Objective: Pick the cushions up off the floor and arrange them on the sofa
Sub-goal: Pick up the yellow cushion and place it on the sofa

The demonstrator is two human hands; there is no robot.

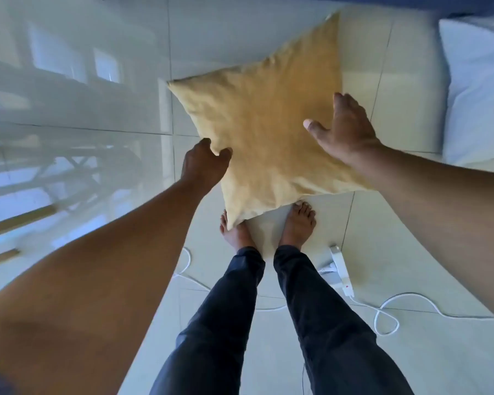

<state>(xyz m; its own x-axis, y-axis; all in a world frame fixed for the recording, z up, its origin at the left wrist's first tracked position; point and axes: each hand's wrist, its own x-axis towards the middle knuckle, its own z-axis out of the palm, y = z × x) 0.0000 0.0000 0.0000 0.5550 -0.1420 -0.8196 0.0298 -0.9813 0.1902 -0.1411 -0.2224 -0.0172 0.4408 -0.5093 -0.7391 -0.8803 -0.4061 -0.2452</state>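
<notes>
A square yellow cushion (264, 129) hangs above the tiled floor in front of me, turned like a diamond. My left hand (203, 166) pinches its left edge with the fingers curled under the fabric. At the cushion's right edge, my right hand (342, 128) lies with the thumb spread across the top and the fingers wrapped behind. The cushion's lower corner hangs over my bare feet (297, 226). A white cushion (476, 89) lies at the right edge of the view. The sofa itself cannot be made out.
Glossy pale floor tiles (411, 81) reflect windows on the left. A white power strip (340, 269) with a looping white cable (388, 312) lies on the floor just right of my feet. A dark blue strip (411, 2) runs along the top edge.
</notes>
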